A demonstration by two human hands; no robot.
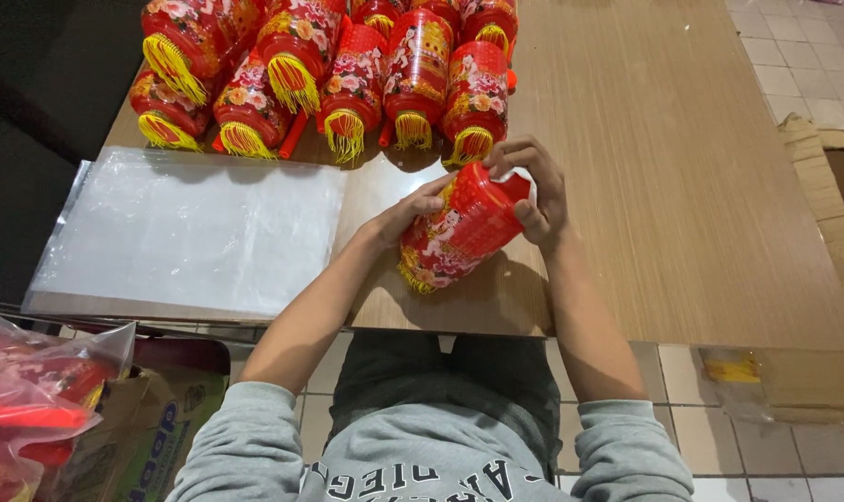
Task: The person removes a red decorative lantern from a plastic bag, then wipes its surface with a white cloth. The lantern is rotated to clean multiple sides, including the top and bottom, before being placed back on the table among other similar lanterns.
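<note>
The red lantern (pixel 461 231) is a shiny plastic tube with flower pictures and a yellow fringe, held tilted just above the near edge of the wooden table (pixel 682 186). Far left, a smooth stack of clear plastic bags (pixel 189 228) lies flat. The left hand (pixel 408 212) grips the lantern's side, and the right hand (pixel 533 186) grips its open top. Behind them sits a row of finished lanterns (pixel 329 74). The right side of the table is open room.
</note>
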